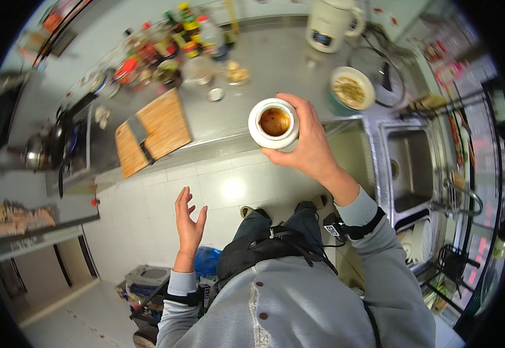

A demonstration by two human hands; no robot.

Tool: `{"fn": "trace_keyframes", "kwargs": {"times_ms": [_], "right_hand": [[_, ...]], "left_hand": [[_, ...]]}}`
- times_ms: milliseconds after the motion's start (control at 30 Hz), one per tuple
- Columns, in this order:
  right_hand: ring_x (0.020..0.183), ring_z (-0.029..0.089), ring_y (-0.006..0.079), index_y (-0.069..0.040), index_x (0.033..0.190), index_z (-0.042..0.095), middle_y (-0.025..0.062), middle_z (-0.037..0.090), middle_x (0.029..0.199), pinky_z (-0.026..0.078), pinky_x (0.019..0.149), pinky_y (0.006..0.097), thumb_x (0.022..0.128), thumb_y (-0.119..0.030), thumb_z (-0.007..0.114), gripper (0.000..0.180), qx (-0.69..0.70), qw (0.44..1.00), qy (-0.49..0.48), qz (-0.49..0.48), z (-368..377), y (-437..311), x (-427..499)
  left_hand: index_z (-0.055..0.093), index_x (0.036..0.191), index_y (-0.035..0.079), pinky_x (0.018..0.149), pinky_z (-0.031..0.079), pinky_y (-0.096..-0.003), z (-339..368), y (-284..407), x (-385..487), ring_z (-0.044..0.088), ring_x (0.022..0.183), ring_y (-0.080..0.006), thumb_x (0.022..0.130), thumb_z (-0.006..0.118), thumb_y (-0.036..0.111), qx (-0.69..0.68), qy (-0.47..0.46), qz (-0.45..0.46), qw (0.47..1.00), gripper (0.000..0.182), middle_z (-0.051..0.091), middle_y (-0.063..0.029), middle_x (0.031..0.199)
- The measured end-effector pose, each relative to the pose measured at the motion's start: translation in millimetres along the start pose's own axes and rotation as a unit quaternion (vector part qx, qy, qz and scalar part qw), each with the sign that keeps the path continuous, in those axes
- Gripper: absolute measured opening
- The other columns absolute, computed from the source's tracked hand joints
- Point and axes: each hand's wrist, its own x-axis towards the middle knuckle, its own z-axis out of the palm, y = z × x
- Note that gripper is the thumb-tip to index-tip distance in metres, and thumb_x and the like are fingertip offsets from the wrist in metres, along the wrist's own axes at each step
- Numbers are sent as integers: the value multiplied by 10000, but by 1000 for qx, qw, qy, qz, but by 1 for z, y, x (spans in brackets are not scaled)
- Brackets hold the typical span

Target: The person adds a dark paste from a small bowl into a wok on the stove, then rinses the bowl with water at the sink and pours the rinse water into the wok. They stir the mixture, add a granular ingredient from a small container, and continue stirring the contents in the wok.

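My right hand [306, 135] grips a small white jar [255, 124] by its side, just in front of the counter edge. Its lid is off, and brown, glossy contents [275, 122] show through the round mouth. My left hand [190, 219] hangs over the floor with its fingers apart and nothing in it. On the metal counter [269, 56] beyond the jar lies a small round lid [215, 94]; whether it belongs to the jar I cannot tell. A wooden cutting board [165, 126] with a cleaver [137, 129] on it lies at the counter's front edge, left of the jar.
Several sauce bottles [189, 26] and jars crowd the back left. A bowl of food [351, 88] stands near a glass pot lid [376, 69], below a white electric kettle [333, 26]. The steel sink [410, 169] is at right, the stove with a dark pan [63, 130] at left.
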Motion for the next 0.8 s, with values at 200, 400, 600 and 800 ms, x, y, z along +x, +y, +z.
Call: {"fn": "trace_keyframes", "kwargs": {"times_ms": [200,400,600,800], "right_hand": [[1210,472,336,-67,1345,409,141,495,1294,403,1028,434,616,-195,856,865,52,991,-80,-89,142,-84,49],[1227,466,333,-66,1352,404,136,487,1312,387,1045,435,610,-187,866,882,107,967,-117,-200,252,-155,108],[1264,444,328,-63,1369,395,151,467,1355,368,1065,424,607,-172,876,907,138,936,-143,-292,333,-196,153],[1283,471,293,-42,1379,382,166,476,1379,378,1076,395,564,-130,876,958,162,913,-180,-329,409,-223,203]], "left_hand": [[407,1452,124,945,513,-399,-113,-91,-38,526,1220,-268,849,701,24,-1,99,-75,992,678,444,-127,1415],[424,1441,117,936,520,-393,-162,-132,-53,541,1204,-257,842,699,8,-40,194,-114,974,667,476,-129,1374],[430,1437,123,937,517,-389,-209,-165,-32,541,1201,-254,837,704,15,-46,234,-138,961,668,475,-117,1379],[433,1436,126,941,515,-390,-273,-195,-11,546,1203,-254,843,699,23,-37,297,-191,935,657,481,-118,1384]]}}
